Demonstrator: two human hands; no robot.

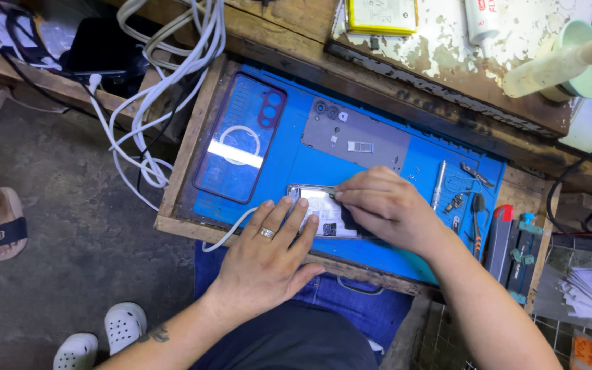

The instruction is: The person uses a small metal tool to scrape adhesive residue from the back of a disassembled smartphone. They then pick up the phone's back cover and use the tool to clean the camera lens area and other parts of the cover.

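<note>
1. Head view looks down on a blue work mat [296,164] that lies in a shallow wooden tray [179,147]. An opened phone [323,216] lies near the mat's front edge, about midway along it.
2. Left hand [268,257] lies flat with fingers spread, pressing on the phone's left end; a ring sits on one finger.
3. Right hand [385,205] covers the phone's right end, fingers pinched together on a thin tool tip [329,192] that touches the phone's upper edge.
4. Toward the mat's left edge lies a translucent back cover [238,140], well apart from the hands.
5. Near the back edge lies a grey inner plate [354,140], just beyond the right hand.
6. At the right edge lie a small screwdriver [438,183], tweezers [476,175] and pliers [477,219], close to the right wrist.
7. White cables [166,82] hang over the tray's left back corner, and one white cable [231,233] crosses the front edge beside the left hand.
8. A pale green cup [584,65] stands on the peeling bench behind; its contents cannot be told.
</note>
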